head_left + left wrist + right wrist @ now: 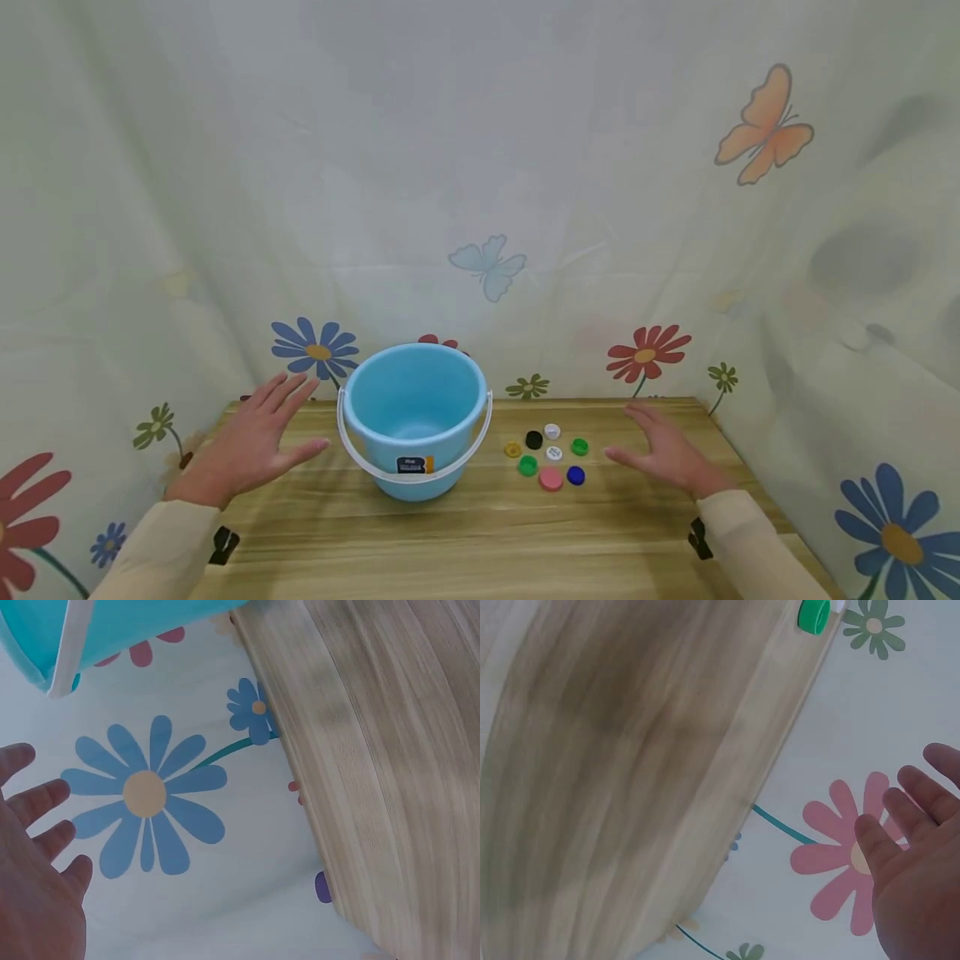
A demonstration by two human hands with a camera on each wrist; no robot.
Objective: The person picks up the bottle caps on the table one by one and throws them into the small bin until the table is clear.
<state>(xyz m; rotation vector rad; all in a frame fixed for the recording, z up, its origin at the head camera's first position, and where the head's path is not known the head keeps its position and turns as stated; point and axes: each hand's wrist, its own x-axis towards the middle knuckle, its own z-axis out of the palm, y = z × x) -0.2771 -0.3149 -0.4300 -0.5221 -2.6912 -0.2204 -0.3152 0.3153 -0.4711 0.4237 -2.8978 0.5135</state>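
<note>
My left hand (251,446) is held with fingers spread to the left of a light blue bucket (415,417), holding nothing. The bucket stands upright, its white handle (365,462) hanging down across the front. To its right lies a loose group of bottle caps: yellow (512,450), black (534,440), white (553,453), green (528,466), pink (551,478) and blue (575,475) among them. My right hand (667,450), also empty with straight fingers, hovers right of the caps. One green cap (814,615) shows at the top of the right wrist view.
Everything stands on a wood-grain table (450,550). Black clips (223,546) sit at its left and right sides. A pale curtain (390,167) printed with flowers and butterflies surrounds the table at the back and both sides.
</note>
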